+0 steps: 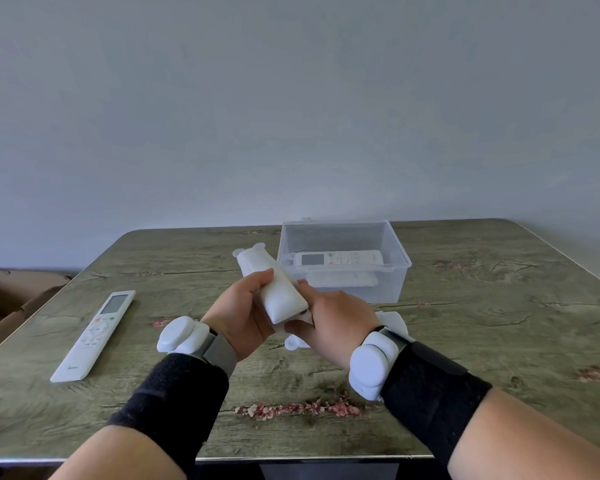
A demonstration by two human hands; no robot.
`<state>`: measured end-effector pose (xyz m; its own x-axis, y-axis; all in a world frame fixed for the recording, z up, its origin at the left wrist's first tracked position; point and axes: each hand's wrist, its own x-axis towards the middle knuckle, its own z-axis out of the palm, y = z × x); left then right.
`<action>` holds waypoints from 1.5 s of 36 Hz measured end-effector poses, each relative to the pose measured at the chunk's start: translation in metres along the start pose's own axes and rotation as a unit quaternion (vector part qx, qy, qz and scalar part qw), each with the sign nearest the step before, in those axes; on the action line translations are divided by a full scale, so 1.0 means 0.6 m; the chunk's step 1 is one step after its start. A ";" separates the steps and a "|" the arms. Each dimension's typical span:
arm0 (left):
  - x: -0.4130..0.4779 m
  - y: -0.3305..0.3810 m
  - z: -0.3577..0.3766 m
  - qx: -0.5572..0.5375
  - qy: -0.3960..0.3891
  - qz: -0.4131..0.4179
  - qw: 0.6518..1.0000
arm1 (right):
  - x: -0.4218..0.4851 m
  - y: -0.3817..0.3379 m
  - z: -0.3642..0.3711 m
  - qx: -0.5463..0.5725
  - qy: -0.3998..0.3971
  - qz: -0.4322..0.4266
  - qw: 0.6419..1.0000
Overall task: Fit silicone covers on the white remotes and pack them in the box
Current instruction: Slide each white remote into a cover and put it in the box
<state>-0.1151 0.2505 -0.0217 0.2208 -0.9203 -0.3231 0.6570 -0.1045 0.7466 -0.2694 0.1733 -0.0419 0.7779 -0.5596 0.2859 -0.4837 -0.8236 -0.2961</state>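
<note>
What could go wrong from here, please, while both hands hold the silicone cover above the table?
The silicone cover, gripped in mid-air by the left hand and right hand, may slip and drop onto the table. The bare remote lies near the table's left edge; a forearm could sweep it off.

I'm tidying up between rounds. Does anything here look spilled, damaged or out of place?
Nothing stands out. The bare remote lies flat on the table, the clear box stands upright with a packed remote inside, and the left hand and right hand grip the silicone cover. A spare cover lies partly hidden under the right hand.
</note>
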 end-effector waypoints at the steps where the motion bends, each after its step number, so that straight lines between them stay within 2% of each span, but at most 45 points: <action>1: -0.001 -0.001 -0.002 0.003 -0.001 -0.003 1.000 | -0.002 -0.001 0.000 0.008 -0.017 0.000 1.000; 8: 0.000 -0.001 -0.010 0.018 -0.002 -0.011 1.000 | -0.006 0.005 0.004 0.025 -0.059 -0.023 0.998; 15: -0.001 0.000 -0.004 0.031 0.000 -0.010 0.999 | -0.001 0.000 0.015 0.106 -0.086 0.029 0.990; 22: -0.001 -0.004 -0.001 0.045 -0.005 -0.015 0.999 | -0.002 0.009 0.017 0.069 -0.131 0.007 0.989; 28: 0.004 -0.006 0.005 0.024 -0.005 0.005 1.000 | -0.008 0.011 0.026 0.000 -0.104 -0.012 0.994; 33: 0.004 0.000 0.000 0.074 -0.008 0.021 0.997 | -0.004 0.007 0.019 0.109 -0.114 0.040 0.987; 35: 0.005 -0.002 -0.005 0.099 0.008 0.029 0.995 | -0.005 0.006 0.014 0.118 -0.118 0.029 0.986; 46: 0.021 0.009 -0.040 0.145 0.097 0.068 0.982 | -0.032 -0.002 0.014 0.086 -0.015 -0.050 0.995; 51: 0.033 0.005 -0.041 0.175 0.158 0.102 0.966 | -0.031 -0.024 0.011 0.070 0.040 -0.128 0.988; 54: 0.040 -0.003 -0.037 0.188 0.195 0.135 0.953 | -0.030 -0.033 0.014 0.099 0.054 -0.142 0.983</action>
<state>-0.0946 0.2368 -0.0438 0.6438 -0.7309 -0.2266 0.2503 -0.0786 0.9650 -0.2702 0.2006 -0.0490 0.8179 -0.3254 0.4746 -0.1572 -0.9198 -0.3596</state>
